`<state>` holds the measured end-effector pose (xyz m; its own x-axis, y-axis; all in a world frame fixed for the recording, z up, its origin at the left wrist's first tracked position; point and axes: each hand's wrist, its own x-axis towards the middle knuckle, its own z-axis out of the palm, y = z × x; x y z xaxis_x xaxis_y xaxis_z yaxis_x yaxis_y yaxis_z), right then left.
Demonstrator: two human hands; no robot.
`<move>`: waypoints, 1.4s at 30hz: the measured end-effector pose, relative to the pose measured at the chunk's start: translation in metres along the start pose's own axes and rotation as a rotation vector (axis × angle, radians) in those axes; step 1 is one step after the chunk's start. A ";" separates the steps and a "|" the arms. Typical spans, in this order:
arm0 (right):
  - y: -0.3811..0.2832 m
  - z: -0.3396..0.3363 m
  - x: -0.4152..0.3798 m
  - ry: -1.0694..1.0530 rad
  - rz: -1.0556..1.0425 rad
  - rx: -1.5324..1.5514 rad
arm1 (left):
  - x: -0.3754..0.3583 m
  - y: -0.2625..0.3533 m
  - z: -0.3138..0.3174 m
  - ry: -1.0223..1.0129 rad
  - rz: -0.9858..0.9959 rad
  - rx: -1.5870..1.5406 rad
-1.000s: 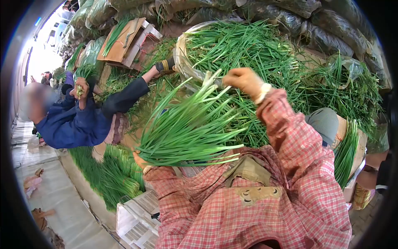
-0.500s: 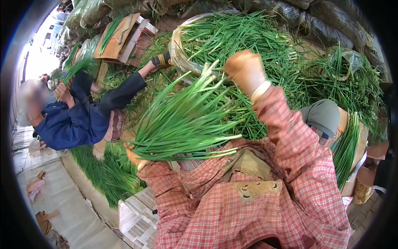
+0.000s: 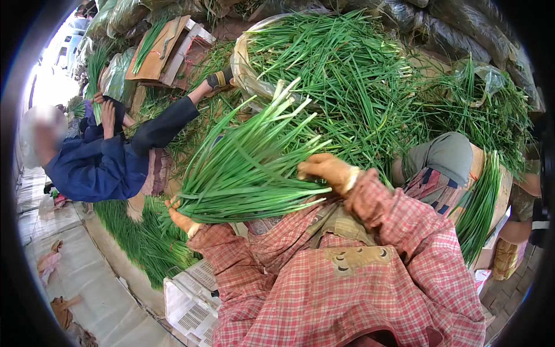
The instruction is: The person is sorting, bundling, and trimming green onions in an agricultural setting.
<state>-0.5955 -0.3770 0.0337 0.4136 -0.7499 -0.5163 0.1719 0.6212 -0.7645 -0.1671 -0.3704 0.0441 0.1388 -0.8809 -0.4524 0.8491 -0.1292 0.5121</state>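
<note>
A large fanned bunch of green chives (image 3: 243, 165) lies across my lap, its pale stem ends pointing up and right. My left hand (image 3: 182, 216), in a tan glove, is closed around the leafy end at the bunch's lower left. On the stem side, my right hand (image 3: 326, 170), gloved too, has its fingers bent together at the edge of the bunch. What its fingertips pinch is too small to make out. Just beyond both hands, a big heap of loose chives (image 3: 341, 69) spills over a clear plastic bag (image 3: 243, 63).
To the left sits a co-worker in a blue jacket (image 3: 98, 170), holding chives upright. Laid bunches (image 3: 144, 237) line the floor beside a white plastic crate (image 3: 191, 303). Another bunch (image 3: 483, 202) rests on a box by my right knee. Filled plastic sacks (image 3: 462, 37) stand behind.
My right hand has come down from above the heap to the stem side of the bunch. My left hand still holds the bunch. The co-worker's chives have swung upright.
</note>
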 end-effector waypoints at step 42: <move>-0.058 -0.072 -0.129 -0.270 -0.377 0.706 | -0.167 -0.317 0.265 -2.088 1.158 1.235</move>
<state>-0.7229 -0.3327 0.1175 0.4000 -0.9114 -0.0963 0.8227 0.4034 -0.4006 -0.5946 -0.3028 0.1504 -0.8494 0.1762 0.4975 0.3107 0.9290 0.2013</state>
